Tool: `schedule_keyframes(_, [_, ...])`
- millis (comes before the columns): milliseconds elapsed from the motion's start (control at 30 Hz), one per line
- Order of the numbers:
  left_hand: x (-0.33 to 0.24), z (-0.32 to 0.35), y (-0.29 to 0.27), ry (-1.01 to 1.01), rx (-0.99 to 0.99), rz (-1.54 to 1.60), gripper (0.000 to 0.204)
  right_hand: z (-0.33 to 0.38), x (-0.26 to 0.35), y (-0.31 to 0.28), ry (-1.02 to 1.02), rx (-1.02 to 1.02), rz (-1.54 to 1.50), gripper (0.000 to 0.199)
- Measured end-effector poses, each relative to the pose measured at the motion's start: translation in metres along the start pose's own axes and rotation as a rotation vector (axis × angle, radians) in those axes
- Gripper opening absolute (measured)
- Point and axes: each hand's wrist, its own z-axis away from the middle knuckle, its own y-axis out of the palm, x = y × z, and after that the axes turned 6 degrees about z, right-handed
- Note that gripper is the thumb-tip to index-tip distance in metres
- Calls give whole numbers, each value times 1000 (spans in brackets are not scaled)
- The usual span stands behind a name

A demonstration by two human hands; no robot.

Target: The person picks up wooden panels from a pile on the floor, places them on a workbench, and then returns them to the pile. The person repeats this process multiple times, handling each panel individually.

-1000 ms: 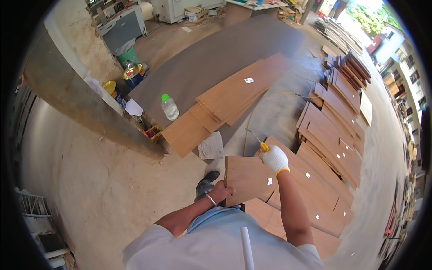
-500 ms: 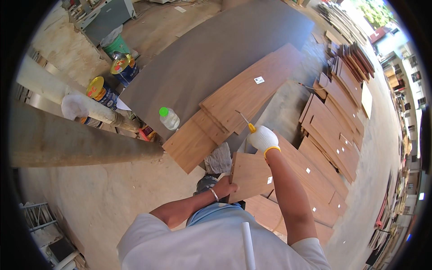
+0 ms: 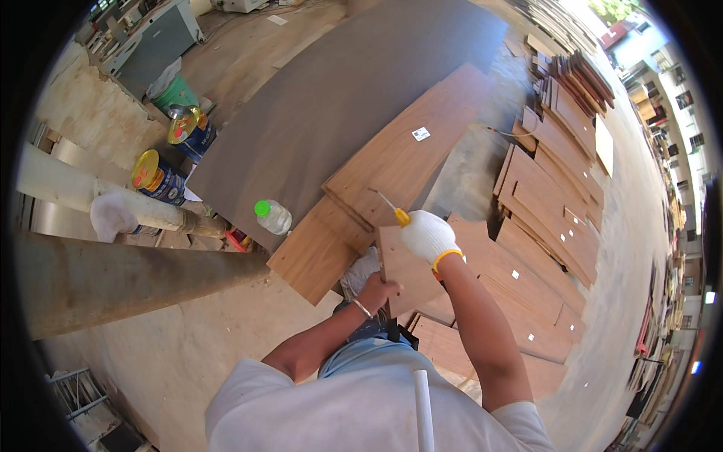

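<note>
My right hand (image 3: 428, 235), in a white glove, is closed around a yellow-handled screwdriver (image 3: 393, 209); its shaft points up and away from my knuckles, tip over the brown wood panel (image 3: 410, 271) directly under that hand. My left hand (image 3: 379, 291) is bare, with a bracelet at the wrist, and grips the near left edge of the same panel to steady it. Progress, as a judgement: I see no screw or fitting on the panel, so I can't tell what is done; the tool is up, not engaged. Beyond my right hand lie 2 longer planks (image 3: 392, 173) on a large grey sheet (image 3: 331, 98). A clear bottle with a green cap (image 3: 271, 216) stands left of my left hand, near the closest plank's end. To the right, rows of stacked panels (image 3: 557, 203) crowd in close. Open concrete floor (image 3: 188, 339) sits left of and behind my left hand: the only free room.
</note>
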Motion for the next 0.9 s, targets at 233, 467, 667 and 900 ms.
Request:
schedule_keyframes(233, [-13,-35,-23,45,-4,338,25,50,-70,-13,205,27,-172,33])
schedule_keyframes(467, [3,-72,-30,-105,36,660,23,117,-83,31,132,248,-65,34])
schedule_keyframes(667, [30,-71,-7,-155,105,727,27,131,-65,15,128,186,-6,30])
schedule_keyframes(900, [52,-62,-6,-106,114,687,36,130,-64,42,84,95,-14,30])
